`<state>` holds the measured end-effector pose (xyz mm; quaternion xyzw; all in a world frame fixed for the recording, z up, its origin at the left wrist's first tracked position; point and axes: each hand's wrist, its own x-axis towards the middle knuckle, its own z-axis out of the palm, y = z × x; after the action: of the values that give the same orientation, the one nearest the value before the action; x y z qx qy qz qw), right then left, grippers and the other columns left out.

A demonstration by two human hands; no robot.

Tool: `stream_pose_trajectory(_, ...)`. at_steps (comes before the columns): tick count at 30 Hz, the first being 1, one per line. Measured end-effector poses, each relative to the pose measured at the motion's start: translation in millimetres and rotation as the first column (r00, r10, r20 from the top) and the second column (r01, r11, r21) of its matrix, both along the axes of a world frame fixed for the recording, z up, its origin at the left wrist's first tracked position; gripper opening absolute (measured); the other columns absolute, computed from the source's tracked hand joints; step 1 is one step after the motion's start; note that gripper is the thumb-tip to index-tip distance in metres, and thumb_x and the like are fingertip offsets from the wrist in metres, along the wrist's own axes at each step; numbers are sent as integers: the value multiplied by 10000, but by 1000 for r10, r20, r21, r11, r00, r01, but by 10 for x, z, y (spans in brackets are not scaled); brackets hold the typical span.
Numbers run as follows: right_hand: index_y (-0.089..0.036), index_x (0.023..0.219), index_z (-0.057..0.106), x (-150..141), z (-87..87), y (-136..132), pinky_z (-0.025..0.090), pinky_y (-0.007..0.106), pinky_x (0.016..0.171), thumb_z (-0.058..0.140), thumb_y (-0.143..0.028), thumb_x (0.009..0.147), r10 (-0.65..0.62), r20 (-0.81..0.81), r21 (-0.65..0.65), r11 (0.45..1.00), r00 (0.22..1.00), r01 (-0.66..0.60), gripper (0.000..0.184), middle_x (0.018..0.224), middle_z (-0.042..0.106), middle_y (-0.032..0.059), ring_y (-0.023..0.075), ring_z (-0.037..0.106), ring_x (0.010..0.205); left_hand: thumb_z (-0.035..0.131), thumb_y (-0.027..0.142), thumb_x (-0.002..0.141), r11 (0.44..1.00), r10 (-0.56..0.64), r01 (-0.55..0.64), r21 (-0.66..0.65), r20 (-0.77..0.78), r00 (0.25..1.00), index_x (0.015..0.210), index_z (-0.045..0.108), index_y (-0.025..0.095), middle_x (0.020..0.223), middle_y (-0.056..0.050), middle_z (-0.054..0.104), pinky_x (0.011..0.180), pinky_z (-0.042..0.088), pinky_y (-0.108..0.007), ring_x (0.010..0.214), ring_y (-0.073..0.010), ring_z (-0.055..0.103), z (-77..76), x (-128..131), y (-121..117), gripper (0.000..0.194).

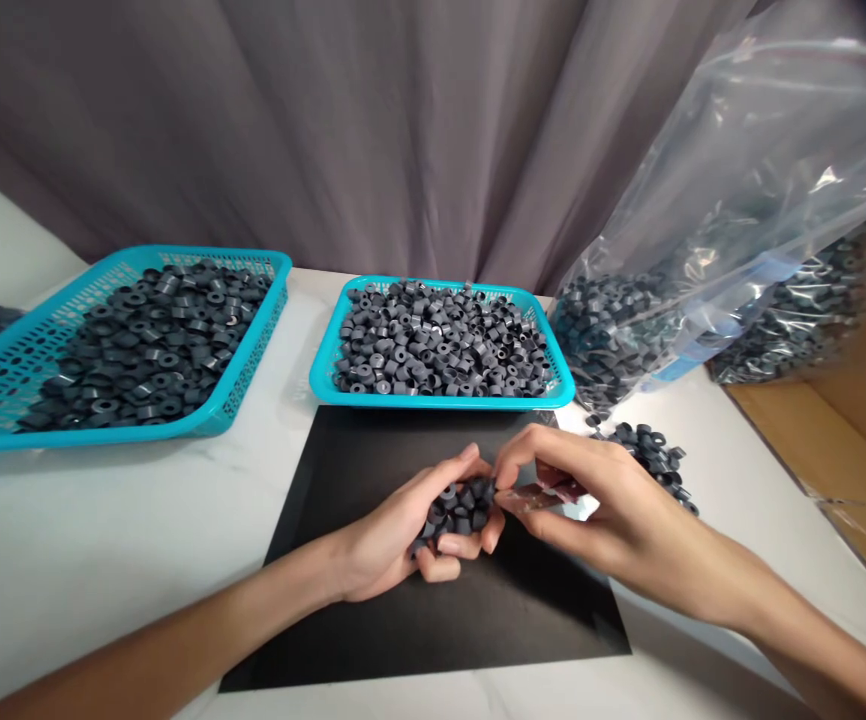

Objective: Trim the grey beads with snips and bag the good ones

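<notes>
Cupped in my left hand (403,530) is a handful of small dark grey plastic rings (459,507), its fingers curled around them. My right hand (590,490) meets it above the black mat (403,640), thumb and fingers closed around a slim shiny tool (534,497). Its exact kind is hard to make out. The tool's tip and my right forefinger are at one ring by the left fingertips. Beyond the hands, a blue plastic basket (444,402) full of similar rings stands at the mat's far edge.
Another blue basket (253,365) of rings stands at the left. To the right are a loose pile of rings (650,455), large clear plastic bags (763,170) with more rings, and a cardboard box (815,420). A grey curtain (313,130) hangs behind the white table (140,530).
</notes>
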<state>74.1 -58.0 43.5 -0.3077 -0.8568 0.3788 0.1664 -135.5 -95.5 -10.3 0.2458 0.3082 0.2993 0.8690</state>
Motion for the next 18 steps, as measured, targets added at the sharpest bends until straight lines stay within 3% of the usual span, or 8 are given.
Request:
stream_pose_trajectory(4, -269, 1047, 537, 42, 16, -30, 415, 179, 722, 585, -12, 835, -34, 23, 1, 999, 999, 34, 337, 953, 625, -69, 80, 531, 780, 408, 525, 991, 998, -14, 15, 57, -24, 1000, 817, 601, 150, 692, -23, 566, 401, 113, -182, 482, -52, 237, 10, 6, -7, 456)
stream_pose_trajectory(7, -268, 1054, 552, 53, 28, -26, 430, 188, 753, 578, -73, 889, -30, -3, 40, 999, 1000, 30, 257, 976, 625, -54, 88, 548, 820, 362, 505, 1011, 992, -38, 43, 117, -45, 998, 822, 619, 141, 614, -4, 541, 396, 97, -212, 441, -51, 212, 33, 20, -7, 484)
stream_pose_trajectory(12, -252, 1079, 603, 24, 36, -16, 445, 218, 784, 538, -103, 938, 49, -62, 76, 996, 997, -45, 216, 993, 613, -13, 106, 568, 867, 318, 560, 1004, 981, -59, 79, 177, -114, 992, 617, 557, 132, 509, 36, 401, 395, 87, -237, 417, -48, 193, 42, 25, -15, 625)
stream_pose_trajectory(18, -221, 1061, 632, -22, -37, 8, 453, 213, 758, 552, -45, 908, 38, -124, 39, 999, 992, -33, 246, 987, 636, 8, 111, 593, 862, 391, 565, 988, 977, -34, 56, 204, -110, 993, 888, 661, 124, 605, 23, 477, 403, 94, -206, 465, -52, 177, 41, 16, -22, 527)
